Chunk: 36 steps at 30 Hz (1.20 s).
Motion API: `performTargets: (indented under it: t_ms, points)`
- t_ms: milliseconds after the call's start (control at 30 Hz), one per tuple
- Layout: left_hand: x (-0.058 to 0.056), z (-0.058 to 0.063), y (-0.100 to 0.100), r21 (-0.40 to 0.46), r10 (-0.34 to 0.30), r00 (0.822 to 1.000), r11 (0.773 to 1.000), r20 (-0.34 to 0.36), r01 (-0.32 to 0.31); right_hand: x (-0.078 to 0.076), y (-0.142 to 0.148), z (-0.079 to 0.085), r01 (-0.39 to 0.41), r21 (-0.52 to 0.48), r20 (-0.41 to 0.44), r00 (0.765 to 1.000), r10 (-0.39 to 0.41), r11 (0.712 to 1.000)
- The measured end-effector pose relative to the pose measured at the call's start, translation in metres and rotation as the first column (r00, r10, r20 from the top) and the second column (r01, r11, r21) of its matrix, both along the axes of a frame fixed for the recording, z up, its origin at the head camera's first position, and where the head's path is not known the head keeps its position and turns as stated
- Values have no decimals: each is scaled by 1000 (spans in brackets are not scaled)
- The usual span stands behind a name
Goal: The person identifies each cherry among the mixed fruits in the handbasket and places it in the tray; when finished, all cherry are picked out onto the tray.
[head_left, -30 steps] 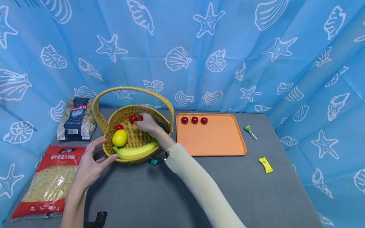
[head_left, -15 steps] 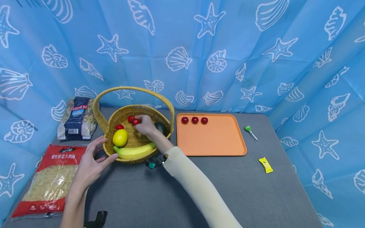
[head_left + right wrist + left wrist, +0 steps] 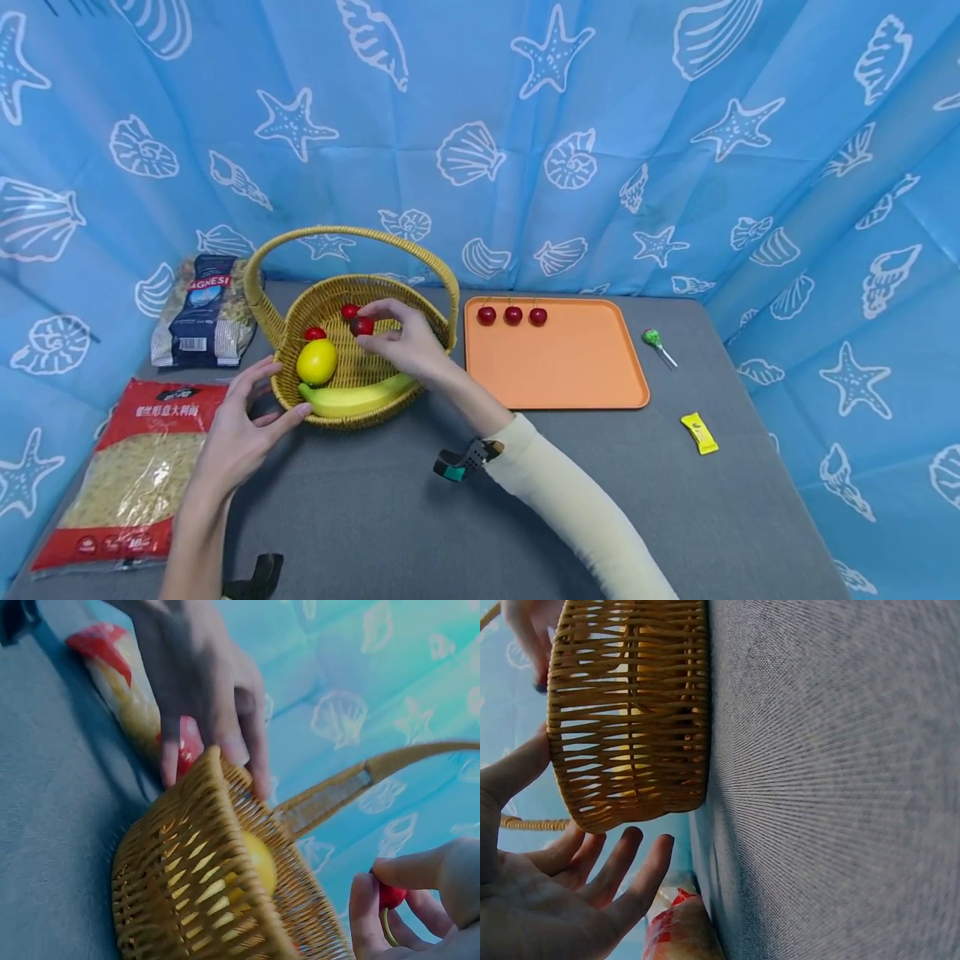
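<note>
A yellow wicker basket (image 3: 330, 423) with a tall handle stands at the left of the table. My left hand (image 3: 243, 425) holds its left rim, with the thumb at the front and several fingers spread in the left wrist view. Over the basket's inside, my right hand (image 3: 408, 337) pinches a dark red cherry (image 3: 362, 327) between thumb and fingers; its curved stem shows in the right wrist view. In the basket lie a lemon (image 3: 317, 362), a banana (image 3: 358, 398) and two small red fruits, one near the back (image 3: 349, 311). The right hand hides the basket's right part.
Right of the basket lies an orange tray (image 3: 555, 367) with three cherries (image 3: 513, 316) along its back edge. Beyond it are a green lollipop (image 3: 652, 338) and a yellow wrapped candy (image 3: 699, 434). Two pasta bags, one red (image 3: 135, 475) and one blue (image 3: 204, 312), lie at the left.
My right hand has drawn back toward the right and front, and the cherry now shows in its fingertips. The left hand and basket have stayed in place.
</note>
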State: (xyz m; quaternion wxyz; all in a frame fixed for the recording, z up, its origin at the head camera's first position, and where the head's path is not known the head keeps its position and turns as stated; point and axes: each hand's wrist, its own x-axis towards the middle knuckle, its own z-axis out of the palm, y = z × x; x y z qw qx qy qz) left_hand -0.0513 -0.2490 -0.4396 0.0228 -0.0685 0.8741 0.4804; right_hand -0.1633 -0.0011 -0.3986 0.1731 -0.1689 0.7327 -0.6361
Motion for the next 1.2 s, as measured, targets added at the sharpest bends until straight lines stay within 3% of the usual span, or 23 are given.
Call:
performTargets:
  t_ms: [300,500,767,967,1067,1200]
  points:
    - [0,-2,0,-12,-2,1000,1000,-10,2,33,63,13,-130,-67,-125,985,121,989]
    - [-1,-1,0,-12,-9,1000,1000,-1,9,43,100,6,-120,0,-191,974,118,993]
    - [0,-1,1,-7,-4,1000,1000,0,4,33,136,-10,40,82,-233,972,-19,996]
    - [-1,-2,1,-8,-4,1000,1000,8,4,16,152,-34,198,168,-294,945,-142,966]
    - [-1,-1,1,-7,-4,1000,1000,7,4,7,158,-48,210,196,-297,944,-146,958]
    - [0,0,1,-3,0,1000,1000,6,0,-4,163,-62,166,203,-260,959,-110,965]
